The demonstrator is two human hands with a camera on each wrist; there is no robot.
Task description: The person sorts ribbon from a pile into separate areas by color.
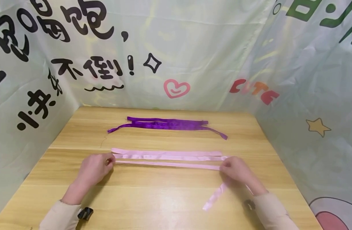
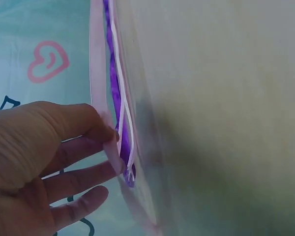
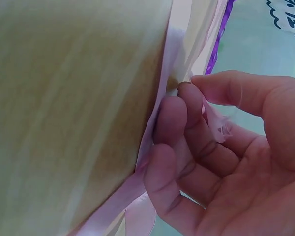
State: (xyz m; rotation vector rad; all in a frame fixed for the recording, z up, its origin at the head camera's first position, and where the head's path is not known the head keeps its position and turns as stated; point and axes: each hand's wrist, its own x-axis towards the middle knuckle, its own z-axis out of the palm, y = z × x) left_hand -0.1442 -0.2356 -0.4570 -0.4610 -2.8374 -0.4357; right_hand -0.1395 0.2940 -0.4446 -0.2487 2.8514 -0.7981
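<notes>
Pale pink ribbons (image 1: pixel 167 153) lie stretched side by side across the wooden table. At their left ends, my left hand (image 1: pixel 95 167) pinches a pink ribbon (image 2: pixel 98 73) between thumb and index finger, the other fingers held loosely apart. On the right, my right hand (image 1: pixel 239 171) pinches a ribbon end between thumb and forefinger; its frayed pink tip (image 3: pixel 219 127) shows below the thumb. Another pink ribbon (image 3: pixel 110 209) runs under that hand's curled fingers. A loose pink tail (image 1: pixel 215 196) hangs toward the near side of the table. Which strip each hand grips is hard to tell.
Behind the pink strips lies a row of purple ribbons (image 1: pixel 167 124), with two ends splayed outward. A thin thread (image 1: pixel 103 140) trails near its left end. Printed cloth walls (image 1: pixel 204 64) enclose the table (image 1: pixel 153 198) at the back and sides.
</notes>
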